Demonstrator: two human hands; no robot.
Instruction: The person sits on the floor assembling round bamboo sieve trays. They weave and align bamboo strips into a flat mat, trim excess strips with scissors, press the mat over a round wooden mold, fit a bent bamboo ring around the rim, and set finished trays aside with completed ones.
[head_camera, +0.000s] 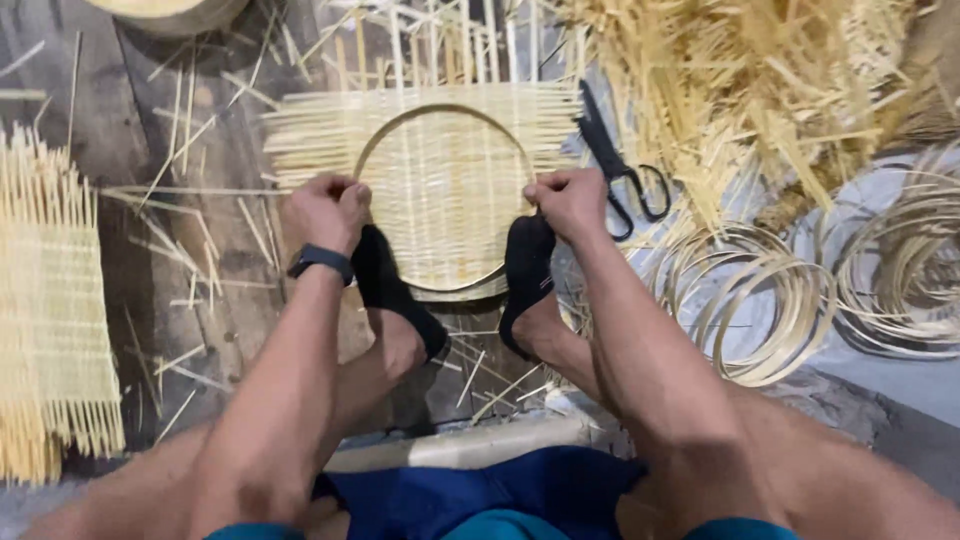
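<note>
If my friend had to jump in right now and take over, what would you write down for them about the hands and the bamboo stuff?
Left hand: closed on the left side of the round bamboo hoop.
Right hand: closed on the hoop's right side.
Both feet in black socks press on the near edge.
The hoop lies on a woven bamboo mat on the floor.
Black scissors lie just right of the mat; more loose hoops are further right, another woven mat far left.
Done: mat woven, hoop laid on.
Left: the mat's strip ends poke out beyond the hoop, untrimmed.
</note>
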